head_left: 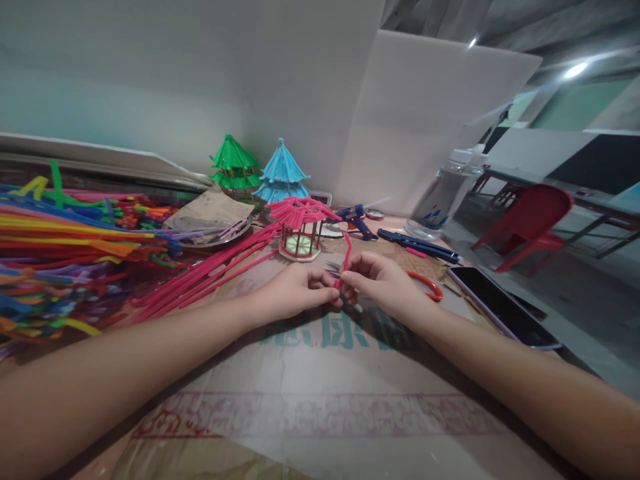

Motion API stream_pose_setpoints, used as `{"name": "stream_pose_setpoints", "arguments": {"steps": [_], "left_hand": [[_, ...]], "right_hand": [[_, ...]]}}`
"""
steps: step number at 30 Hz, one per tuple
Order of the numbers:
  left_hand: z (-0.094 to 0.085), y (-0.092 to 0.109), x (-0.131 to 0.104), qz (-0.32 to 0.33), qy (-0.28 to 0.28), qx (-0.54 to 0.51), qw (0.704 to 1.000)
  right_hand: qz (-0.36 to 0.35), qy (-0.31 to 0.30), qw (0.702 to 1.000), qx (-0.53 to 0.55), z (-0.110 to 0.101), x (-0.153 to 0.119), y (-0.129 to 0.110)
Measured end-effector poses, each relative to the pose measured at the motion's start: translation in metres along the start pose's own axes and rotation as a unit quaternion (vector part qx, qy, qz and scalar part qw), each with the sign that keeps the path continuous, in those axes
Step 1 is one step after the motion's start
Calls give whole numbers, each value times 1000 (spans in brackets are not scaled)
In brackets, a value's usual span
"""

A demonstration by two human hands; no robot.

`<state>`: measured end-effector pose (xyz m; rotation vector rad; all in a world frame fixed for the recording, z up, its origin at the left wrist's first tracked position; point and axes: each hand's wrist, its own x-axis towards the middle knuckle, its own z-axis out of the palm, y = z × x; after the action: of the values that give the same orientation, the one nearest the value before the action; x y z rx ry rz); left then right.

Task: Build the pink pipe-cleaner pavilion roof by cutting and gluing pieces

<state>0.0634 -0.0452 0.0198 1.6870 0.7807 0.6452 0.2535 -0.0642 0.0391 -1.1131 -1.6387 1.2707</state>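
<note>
My left hand [305,288] and my right hand [371,279] meet above the middle of the table, both pinching a pink pipe cleaner [347,250]. Its free end sticks up beside my right fingers. Just behind my hands stands a small pavilion model [300,240] with a pink roof, thin brown posts and an octagonal base. Scissors with orange handles [431,287] lie by my right hand, their blades partly hidden behind it. Long pink pipe cleaners [200,280] spread over the table left of the model.
Colourful pipe cleaners [85,247] pile up at the left. Behind stand a green model [234,163] and a blue model [281,175]. A glue gun [357,220], a cutter [417,245], a clear bottle [440,200] and a phone [503,307] are at the right.
</note>
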Motion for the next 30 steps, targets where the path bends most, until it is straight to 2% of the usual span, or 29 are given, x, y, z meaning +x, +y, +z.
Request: {"name": "stream_pose_setpoints", "arguments": {"steps": [4, 9, 16, 22, 25, 28, 30], "left_hand": [[-1, -2, 1, 0, -7, -13, 1000], [-7, -6, 4, -24, -16, -88, 996], [-9, 2, 4, -64, -8, -152, 986], [-9, -2, 6, -39, 11, -80, 996], [-9, -4, 7, -38, 5, -77, 996], [-9, -2, 6, -41, 25, -54, 997], [-9, -1, 5, -39, 37, -26, 998]], "right_hand": [[-5, -3, 1000, 2, 0, 0, 2], [7, -5, 1000, -3, -2, 3, 2], [5, -26, 1000, -10, -3, 4, 7], [-14, -50, 998, -31, -4, 5, 13], [-24, -34, 998, -49, -6, 5, 7], [-64, -11, 991, -118, -6, 0, 1], [-102, -2, 967, -233, -4, -6, 0]]}}
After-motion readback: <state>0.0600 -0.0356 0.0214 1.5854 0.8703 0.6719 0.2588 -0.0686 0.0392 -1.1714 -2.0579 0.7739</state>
